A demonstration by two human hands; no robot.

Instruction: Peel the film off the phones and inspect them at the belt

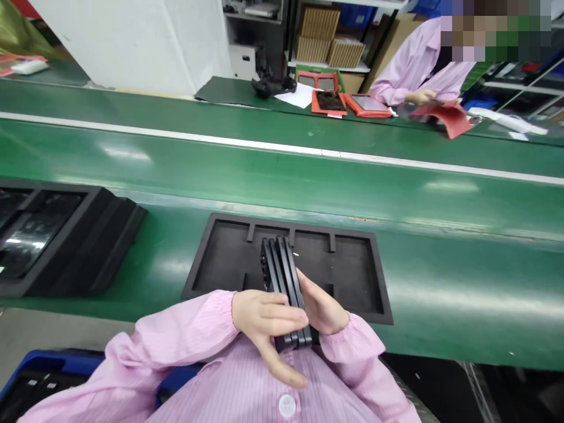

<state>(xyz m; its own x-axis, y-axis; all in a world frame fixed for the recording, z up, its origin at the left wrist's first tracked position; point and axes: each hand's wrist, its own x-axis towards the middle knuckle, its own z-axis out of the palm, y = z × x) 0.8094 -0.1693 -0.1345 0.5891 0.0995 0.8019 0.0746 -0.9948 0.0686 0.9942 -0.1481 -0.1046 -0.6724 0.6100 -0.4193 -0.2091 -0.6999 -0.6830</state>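
Note:
Several flat black slabs, perhaps device housings, form a stack (285,282) standing on edge in front of my chest, above the near edge of a shallow black foam tray (352,276). My right hand (324,304) grips the stack from its right side; most of its fingers are hidden behind the slabs. Across the near left part of the stack lies my left hand (269,322), its fingers stretched out and the thumb spread away downward. Whether the left fingers press on the slabs I cannot tell. Dividing ribs line the tray's inner edges.
Black foam trays (83,247) with dark panels are stacked at left on the green conveyor bench (462,264). A blue crate (57,361) sits below, lower left. Across the bench a co-worker in a pink sleeve (405,64) handles a red piece (449,117), near red-framed parts (368,104).

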